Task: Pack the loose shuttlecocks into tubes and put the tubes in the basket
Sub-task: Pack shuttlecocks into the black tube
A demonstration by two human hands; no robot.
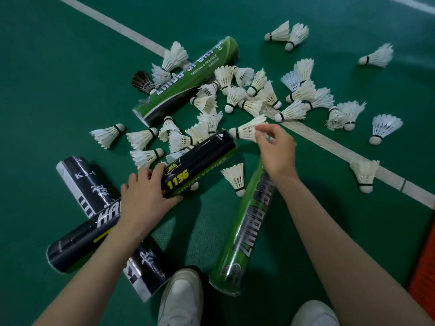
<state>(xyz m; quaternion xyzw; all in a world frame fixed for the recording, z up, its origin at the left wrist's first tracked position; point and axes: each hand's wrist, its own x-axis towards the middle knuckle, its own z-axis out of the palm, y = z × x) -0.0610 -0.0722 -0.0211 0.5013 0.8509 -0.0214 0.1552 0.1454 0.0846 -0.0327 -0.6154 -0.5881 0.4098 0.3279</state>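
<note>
My left hand (pixel 146 191) grips the middle of a black tube with yellow print (pixel 197 164), which lies slanted with its open mouth up and to the right. My right hand (pixel 275 149) pinches the feather skirt of a white shuttlecock (pixel 247 130), its cork pointing at the tube's mouth, close to it. Several loose white shuttlecocks (pixel 249 95) lie scattered on the green floor beyond. One more shuttlecock (pixel 235 177) lies between the black tube and a green tube (pixel 244 231).
A second green tube (pixel 188 78) lies at the back, a black-and-white tube (pixel 94 191) under my left forearm. White court lines (pixel 329 142) cross the floor. My white shoes (pixel 181 300) show at the bottom, an orange object (pixel 423 274) at the right edge.
</note>
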